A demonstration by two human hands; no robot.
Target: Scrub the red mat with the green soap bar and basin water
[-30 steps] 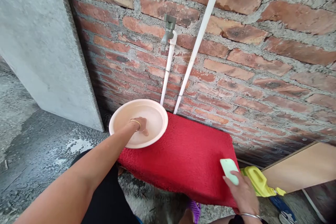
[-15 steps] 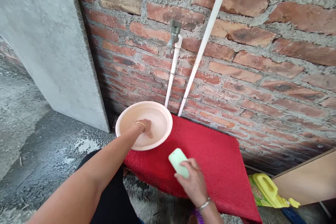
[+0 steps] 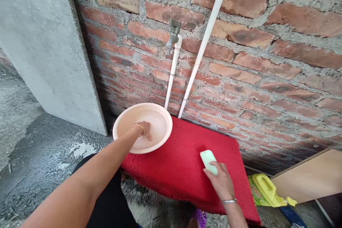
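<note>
My left hand (image 3: 144, 129) reaches down into the water of a pale pink basin (image 3: 116, 139). The fingers are partly under the water, and whether they hold anything is hidden. A gold bangle circles that wrist. In my right hand (image 3: 221, 178) is a mint-green scrub brush (image 3: 208, 159), gripped by its near end, with its rounded back up and its underside hidden. It rests on or just over the red mat (image 3: 184, 171), which drapes over a low support. The basin stands at the mat's far left corner.
A brick wall (image 3: 240, 89) with a tap (image 3: 173, 35) and a white pipe (image 3: 204, 46) rises behind. A concrete slab (image 3: 64, 60) stands at the left, over wet ground. At the right are a yellow jug (image 3: 264, 188) and a tan board (image 3: 310, 174).
My right hand has slid the scrub brush to the right across the red mat. My left hand stays in the basin. The view has shifted slightly.
</note>
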